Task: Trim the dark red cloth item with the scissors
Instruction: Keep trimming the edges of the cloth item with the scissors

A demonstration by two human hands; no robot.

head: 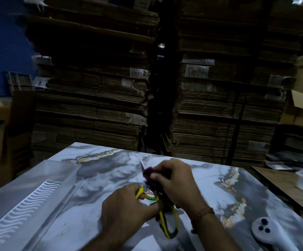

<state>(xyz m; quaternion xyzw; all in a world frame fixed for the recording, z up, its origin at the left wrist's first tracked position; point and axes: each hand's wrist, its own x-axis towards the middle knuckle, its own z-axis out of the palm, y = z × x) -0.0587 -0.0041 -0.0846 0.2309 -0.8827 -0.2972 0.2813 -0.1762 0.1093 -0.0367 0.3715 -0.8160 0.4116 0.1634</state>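
The dark red cloth item [148,173] is a small dark tuft held above the marble-patterned table [96,171]. My right hand [176,182] is shut on it, pinching it from the right. A scissors blade [142,166] pokes up just left of the cloth. The scissors' yellow and black handles [167,223] run down toward me between my hands. My left hand [127,207] is closed around a yellow part of the scissors, next to a white tag with a round green and red label [149,194]. How the blades meet the cloth is hidden by my fingers.
A clear plastic tray with a white ribbed insert [38,196] lies on the left. A white controller-like object with dark buttons [266,230] lies at lower right. A wooden board [292,185] adjoins the table's right side. Tall stacks of flattened cardboard [96,98] stand behind.
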